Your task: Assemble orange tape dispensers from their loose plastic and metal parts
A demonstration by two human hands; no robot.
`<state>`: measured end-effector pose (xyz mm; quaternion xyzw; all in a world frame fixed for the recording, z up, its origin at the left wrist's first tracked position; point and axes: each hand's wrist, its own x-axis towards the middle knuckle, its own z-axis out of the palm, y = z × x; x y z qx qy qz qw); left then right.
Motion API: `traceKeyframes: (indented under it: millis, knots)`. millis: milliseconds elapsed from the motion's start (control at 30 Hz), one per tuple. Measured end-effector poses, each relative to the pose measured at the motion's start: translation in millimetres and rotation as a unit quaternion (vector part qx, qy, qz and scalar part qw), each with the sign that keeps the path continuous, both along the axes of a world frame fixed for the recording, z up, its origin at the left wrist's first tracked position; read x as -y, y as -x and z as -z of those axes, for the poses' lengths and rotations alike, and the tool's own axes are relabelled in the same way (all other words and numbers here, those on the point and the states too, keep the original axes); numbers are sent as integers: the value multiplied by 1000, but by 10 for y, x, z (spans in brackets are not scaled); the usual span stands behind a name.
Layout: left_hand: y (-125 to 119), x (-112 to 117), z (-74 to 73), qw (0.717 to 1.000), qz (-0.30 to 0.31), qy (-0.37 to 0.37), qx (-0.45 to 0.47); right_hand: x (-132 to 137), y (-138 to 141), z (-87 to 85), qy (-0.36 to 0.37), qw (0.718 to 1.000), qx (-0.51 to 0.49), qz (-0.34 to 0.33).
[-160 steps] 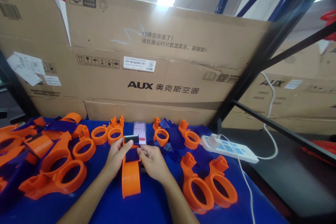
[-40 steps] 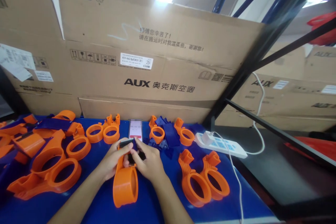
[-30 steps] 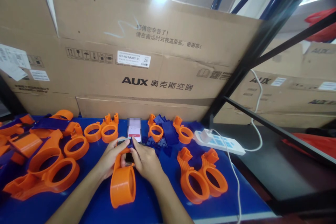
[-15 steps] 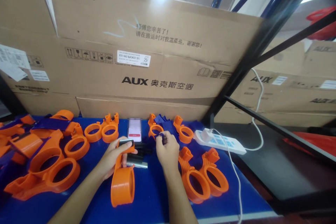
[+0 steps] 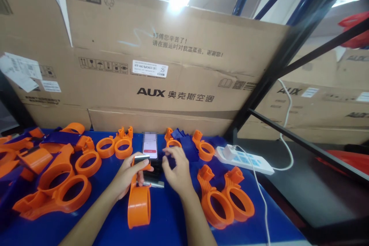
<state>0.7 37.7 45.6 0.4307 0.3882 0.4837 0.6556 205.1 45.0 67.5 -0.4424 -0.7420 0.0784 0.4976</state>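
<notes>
In my left hand (image 5: pixel 125 175) is an orange plastic tape dispenser (image 5: pixel 139 206), its round hub hanging down and its head pointing up. A short black and silver strip (image 5: pixel 142 158) lies across that head under my thumb. My right hand (image 5: pixel 176 169) hovers just to the right, thumb and fingers apart, with nothing visible in it. Between the hands, partly hidden, are several dark pieces and a silver-ended piece (image 5: pixel 154 183) on the blue table (image 5: pixel 112 219).
A lit phone (image 5: pixel 150 145) stands behind my hands. More orange dispensers (image 5: pixel 216 205) lie on both sides, with dark blue pieces (image 5: pixel 188 147) at the back. A white power strip (image 5: pixel 245 160) with a cable sits at right. A large cardboard box (image 5: pixel 173 73) walls off the back.
My right hand has come away from the blue pieces at the back, moving left toward my left hand, and its fingers have opened. My left hand keeps hold of the dispenser. The view has shifted slightly.
</notes>
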Motion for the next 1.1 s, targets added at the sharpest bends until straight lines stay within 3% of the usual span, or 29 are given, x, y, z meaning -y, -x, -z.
traceKeyframes:
  millis: [67, 167, 367, 500, 600, 867, 1000, 1100]
  knots:
    - [-8, -4, 2, 1000, 3, -19, -3, 62, 94, -39, 7, 994, 28, -102]
    - [-31, 4, -3, 999, 12, -31, 1, 113, 204, -38, 29, 986, 57, -157]
    - [16, -20, -25, 1000, -3, -17, 21, 77, 196, -9, 29, 989, 4, -145]
    - [233, -87, -72, 991, -62, 40, 111, 29, 81, -29, 4, 997, -63, -34]
    - [371, -108, -106, 978, -82, 35, 190, -1, 27, -25, 3, 997, -74, 23]
    - [383, -165, -30, 985, -54, 16, 164, 36, 146, 100, 49, 985, 147, -72]
    - [375, -186, 6, 990, -28, 25, 136, 61, 219, 140, 55, 978, 188, -75]
    - [313, -156, 12, 990, -54, -8, 131, 63, 242, 152, 59, 976, 198, -71]
